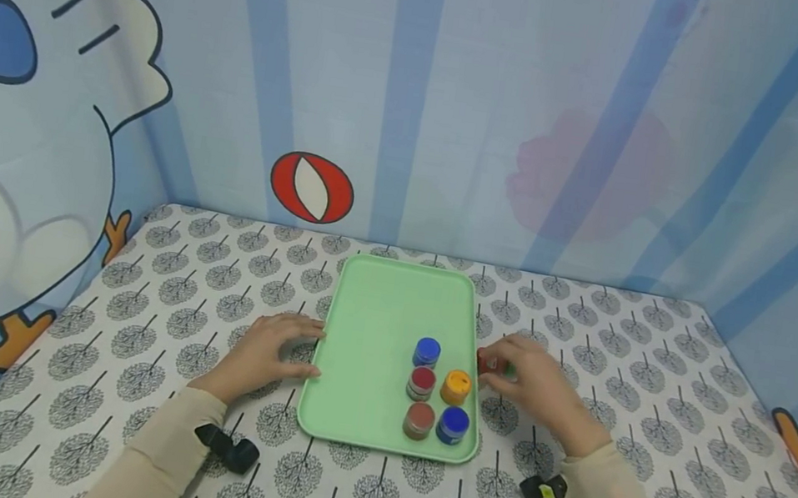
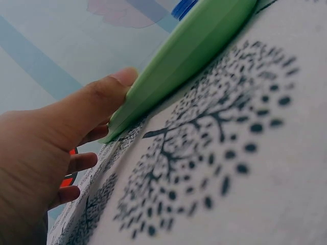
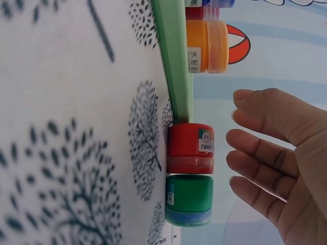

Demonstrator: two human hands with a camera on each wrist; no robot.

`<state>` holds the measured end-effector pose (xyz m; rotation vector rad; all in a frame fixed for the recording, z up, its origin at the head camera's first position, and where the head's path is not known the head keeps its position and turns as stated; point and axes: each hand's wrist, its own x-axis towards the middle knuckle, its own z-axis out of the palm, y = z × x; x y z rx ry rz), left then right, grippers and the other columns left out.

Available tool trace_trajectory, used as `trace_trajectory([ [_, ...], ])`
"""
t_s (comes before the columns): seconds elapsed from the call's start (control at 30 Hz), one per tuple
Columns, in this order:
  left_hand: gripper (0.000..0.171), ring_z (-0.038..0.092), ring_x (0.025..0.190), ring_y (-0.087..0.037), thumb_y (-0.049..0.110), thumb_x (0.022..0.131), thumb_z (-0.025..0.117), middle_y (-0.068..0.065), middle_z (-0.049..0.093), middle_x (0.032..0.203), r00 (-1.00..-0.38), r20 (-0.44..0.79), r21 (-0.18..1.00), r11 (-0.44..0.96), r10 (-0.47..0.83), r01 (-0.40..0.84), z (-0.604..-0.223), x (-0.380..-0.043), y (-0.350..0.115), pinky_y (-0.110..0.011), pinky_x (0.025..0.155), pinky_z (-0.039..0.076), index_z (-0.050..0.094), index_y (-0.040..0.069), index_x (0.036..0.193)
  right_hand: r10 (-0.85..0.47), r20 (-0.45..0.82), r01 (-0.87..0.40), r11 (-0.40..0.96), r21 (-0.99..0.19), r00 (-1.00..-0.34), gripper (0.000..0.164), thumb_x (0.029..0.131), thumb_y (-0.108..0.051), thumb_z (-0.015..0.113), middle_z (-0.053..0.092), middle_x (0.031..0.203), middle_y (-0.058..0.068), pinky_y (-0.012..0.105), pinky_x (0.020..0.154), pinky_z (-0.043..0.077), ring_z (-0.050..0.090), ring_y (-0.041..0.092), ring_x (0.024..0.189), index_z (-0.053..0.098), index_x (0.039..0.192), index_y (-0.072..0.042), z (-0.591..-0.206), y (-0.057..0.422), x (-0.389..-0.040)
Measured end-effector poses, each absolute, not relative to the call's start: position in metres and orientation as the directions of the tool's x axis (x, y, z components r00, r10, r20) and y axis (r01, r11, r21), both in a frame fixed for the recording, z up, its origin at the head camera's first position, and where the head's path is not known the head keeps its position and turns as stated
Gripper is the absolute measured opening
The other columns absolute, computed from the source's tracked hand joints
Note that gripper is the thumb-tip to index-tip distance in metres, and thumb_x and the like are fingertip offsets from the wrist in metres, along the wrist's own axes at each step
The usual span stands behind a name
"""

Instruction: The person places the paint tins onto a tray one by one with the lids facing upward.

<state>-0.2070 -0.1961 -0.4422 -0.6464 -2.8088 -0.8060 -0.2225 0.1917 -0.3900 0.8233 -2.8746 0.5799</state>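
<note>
Just right of a green plastic tray (image 1: 372, 338) being merely touched by the spread left hand (image 1: 269, 352), a round red plastic jar (image 3: 186, 145) is being overhung by the empty, loose-fingered right hand (image 1: 533, 378).

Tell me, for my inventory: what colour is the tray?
The tray is light green, clearest in the head view.

Pale-blue striped cartoon-print fabric (image 1: 478, 108) across the upper frame and white tree-print cloth (image 1: 352, 491) below show a screened-off tabletop booth

Beige sleeves (image 1: 153, 452) and black wrist cameras (image 1: 240, 456) are worn, the right camera (image 1: 531, 492) showing a yellow patch (image 1: 548, 493)
</note>
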Motion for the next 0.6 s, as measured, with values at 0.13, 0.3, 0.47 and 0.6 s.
trace_trajectory([
  [0.13,0.058,0.049,0.131,-0.031,0.042,0.074,0.078,-0.004,0.059,0.137,-0.895,0.256,0.467,0.764,0.365,0.445,-0.4423,-0.2072,-0.196,-0.058,0.108,0.035,0.065,0.017,0.124,-0.482,0.215,-0.528,0.789,-0.315,-0.849,0.025,0.081,-0.019,0.076,0.063,0.09,0.0,0.028,0.072,0.05,0.056,0.017,0.085,0.071,0.104,-0.011,-0.3922,0.1946,-0.2241],
  [0.3,0.058,0.049,0.131,-0.031,0.042,0.074,0.078,-0.004,0.059,0.136,-0.894,0.255,0.465,0.764,0.369,0.448,-0.4421,-0.2074,-0.1958,-0.058,0.107,0.036,0.065,0.016,0.124,-0.457,0.211,-0.502,0.807,-0.311,-0.864,0.025,0.081,-0.021,0.076,0.065,0.1,0.004,0.037,0.081,0.054,0.058,0.021,0.093,0.07,0.103,-0.011,-0.3953,0.1983,-0.2273],
  [0.47,0.058,0.049,0.131,-0.031,0.042,0.074,0.078,-0.004,0.059,0.136,-0.893,0.256,0.466,0.763,0.369,0.449,-0.4423,-0.2076,-0.1962,-0.058,0.107,0.036,0.065,0.016,0.124,-0.435,0.202,-0.478,0.822,-0.31,-0.878,0.029,0.082,-0.022,0.075,0.066,0.108,0.01,0.047,0.091,0.053,0.059,0.028,0.104,0.069,0.107,-0.008,-0.3963,0.2008,-0.2296],
  [0.6,0.058,0.049,0.131,-0.031,0.042,0.074,0.078,-0.004,0.059,0.137,-0.893,0.254,0.466,0.762,0.371,0.45,-0.4427,-0.2081,-0.1968,-0.057,0.107,0.036,0.064,0.016,0.124,-0.43,0.202,-0.475,0.82,-0.32,-0.88,0.031,0.083,-0.022,0.074,0.066,0.111,0.013,0.05,0.095,0.051,0.058,0.031,0.107,0.069,0.109,-0.006,-0.3958,0.202,-0.2305],
])
